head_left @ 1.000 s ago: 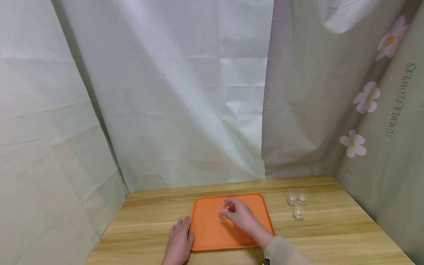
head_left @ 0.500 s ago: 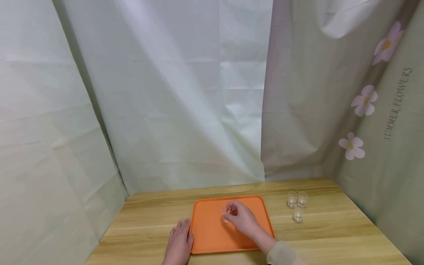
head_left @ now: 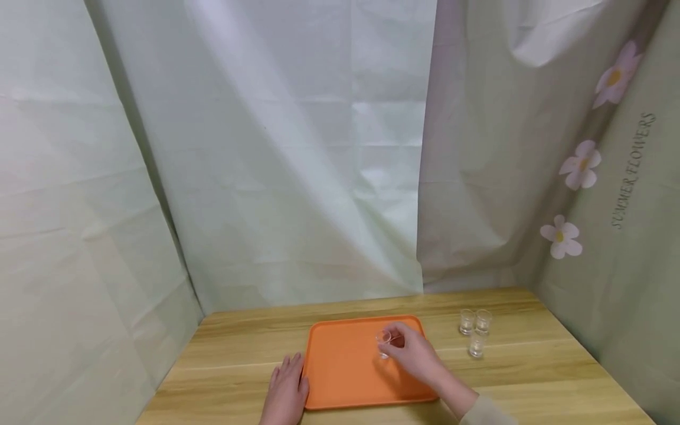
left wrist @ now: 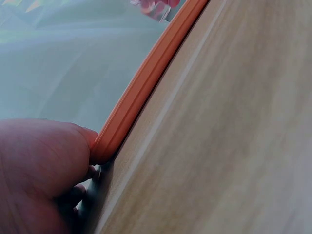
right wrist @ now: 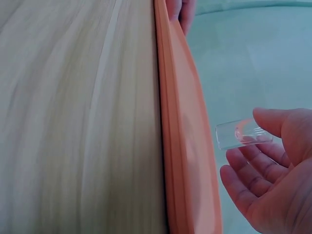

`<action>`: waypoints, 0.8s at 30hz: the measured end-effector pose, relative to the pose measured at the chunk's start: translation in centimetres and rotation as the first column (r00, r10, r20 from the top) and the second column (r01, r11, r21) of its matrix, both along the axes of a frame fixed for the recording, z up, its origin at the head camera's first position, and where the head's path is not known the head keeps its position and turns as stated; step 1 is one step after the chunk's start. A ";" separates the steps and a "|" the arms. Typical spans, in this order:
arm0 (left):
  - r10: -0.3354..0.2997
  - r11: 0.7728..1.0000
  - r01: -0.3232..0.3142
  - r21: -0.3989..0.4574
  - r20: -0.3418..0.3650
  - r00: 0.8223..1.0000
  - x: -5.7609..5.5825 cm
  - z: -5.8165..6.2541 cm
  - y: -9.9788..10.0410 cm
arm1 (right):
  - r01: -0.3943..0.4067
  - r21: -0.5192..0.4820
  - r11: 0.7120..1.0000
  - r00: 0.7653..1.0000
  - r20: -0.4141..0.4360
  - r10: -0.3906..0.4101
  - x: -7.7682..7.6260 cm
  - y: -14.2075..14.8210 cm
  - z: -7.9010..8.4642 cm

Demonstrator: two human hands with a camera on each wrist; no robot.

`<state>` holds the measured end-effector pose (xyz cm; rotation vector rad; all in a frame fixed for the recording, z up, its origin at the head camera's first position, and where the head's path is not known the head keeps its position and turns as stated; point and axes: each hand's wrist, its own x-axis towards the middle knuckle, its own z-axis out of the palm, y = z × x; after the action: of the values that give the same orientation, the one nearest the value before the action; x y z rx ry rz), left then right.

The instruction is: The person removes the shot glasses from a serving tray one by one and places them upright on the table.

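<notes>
Over the right half of an orange tray [head_left: 340, 372], my right hand [head_left: 414, 353] pinches a small clear shot glass [head_left: 383, 349] between thumb and fingers. From the right wrist view, the glass [right wrist: 229, 135] is held up off the tray, its base end sticking out past the fingers. Flat on the wooden table, my left hand [head_left: 285, 389] lies along the tray's left edge with its fingers extended. In the left wrist view, the thumb side of the left hand [left wrist: 44, 165] touches the tray's corner [left wrist: 105, 146].
Three more clear shot glasses, among them a nearer one [head_left: 476, 345], stand close together on the wooden table [head_left: 531, 366] right of the tray. Pale curtains [head_left: 308, 177] hang behind the table and on both sides.
My right hand has carried the shot glass rightward over the tray. The left hand stays at the tray's left edge. The head view has tilted up slightly.
</notes>
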<state>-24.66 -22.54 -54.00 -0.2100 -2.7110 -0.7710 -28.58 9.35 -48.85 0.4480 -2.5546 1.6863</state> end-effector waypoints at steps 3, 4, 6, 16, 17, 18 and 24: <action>-0.004 1.000 0.004 0.000 0.002 1.000 0.1 0.0 0.0 | 0.030 0.019 0.999 1.000 -0.001 -0.030 0.5 1.2 0.2; -0.010 1.000 0.010 0.005 0.014 1.000 0.2 0.2 0.0 | 0.041 0.028 0.999 0.999 -0.005 -0.041 0.6 1.6 0.3; -0.009 1.000 0.009 0.003 0.027 1.000 0.2 0.2 -0.1 | 0.062 0.045 0.997 0.998 -0.016 -0.061 0.8 2.5 0.4; -0.008 1.000 0.008 -0.006 0.044 0.999 0.0 0.1 0.0 | 0.105 0.039 0.994 0.994 -0.025 -0.104 1.8 7.3 0.4; -0.008 1.000 0.008 -0.006 0.044 0.999 0.0 0.1 0.0 | 0.116 0.046 0.992 0.993 -0.026 -0.115 1.9 7.7 0.4; -0.008 1.000 0.008 -0.005 0.045 0.999 0.0 0.2 0.0 | 0.125 0.055 0.991 0.992 -0.030 -0.124 2.0 8.1 0.5; -0.003 1.000 0.004 -0.009 0.062 0.998 0.0 0.3 0.0 | 0.178 0.101 0.979 0.984 -0.049 -0.174 2.7 10.0 0.6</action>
<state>-24.67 -22.54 -53.67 -0.1962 -2.7732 -0.7785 -25.89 19.34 -48.22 0.2486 -2.5767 1.4751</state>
